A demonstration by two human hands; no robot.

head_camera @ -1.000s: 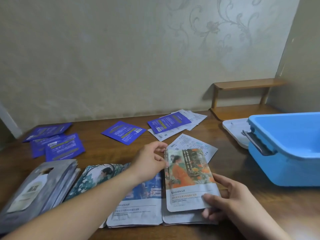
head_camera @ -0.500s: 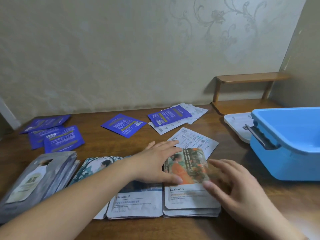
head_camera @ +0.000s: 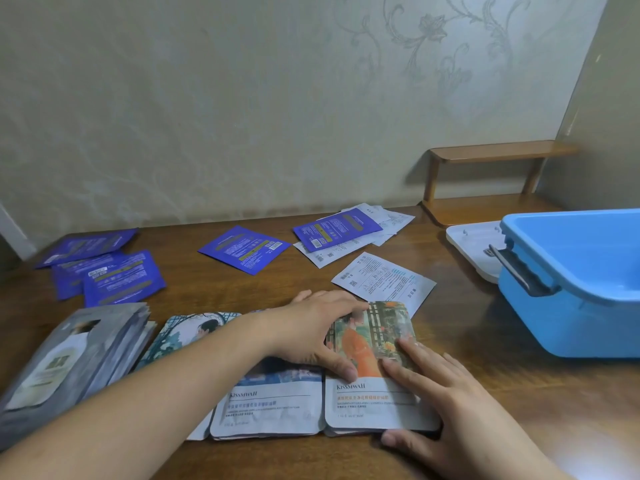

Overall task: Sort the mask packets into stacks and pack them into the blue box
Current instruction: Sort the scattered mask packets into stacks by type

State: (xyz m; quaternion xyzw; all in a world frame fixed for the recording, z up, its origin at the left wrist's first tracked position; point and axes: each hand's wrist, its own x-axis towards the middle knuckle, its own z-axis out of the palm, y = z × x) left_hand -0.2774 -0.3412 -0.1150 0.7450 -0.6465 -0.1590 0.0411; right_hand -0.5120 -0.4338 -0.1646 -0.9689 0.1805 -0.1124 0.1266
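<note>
Pressing flat, your left hand (head_camera: 311, 336) and right hand (head_camera: 446, 403) both lie with fingers spread on the orange-picture mask packet (head_camera: 375, 367), no grip curled round it. It tops a stack on the tabletop (head_camera: 485, 341), beside a second stack (head_camera: 270, 407). The blue box (head_camera: 585, 289) sits open to your right.

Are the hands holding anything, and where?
Nothing is lifted. Both hands, left and right, rest flat on the orange picture packet atop its stack, pressing its top face.

Blue box (head_camera: 568, 317) cut off at right edge; packet print illegible.
</note>
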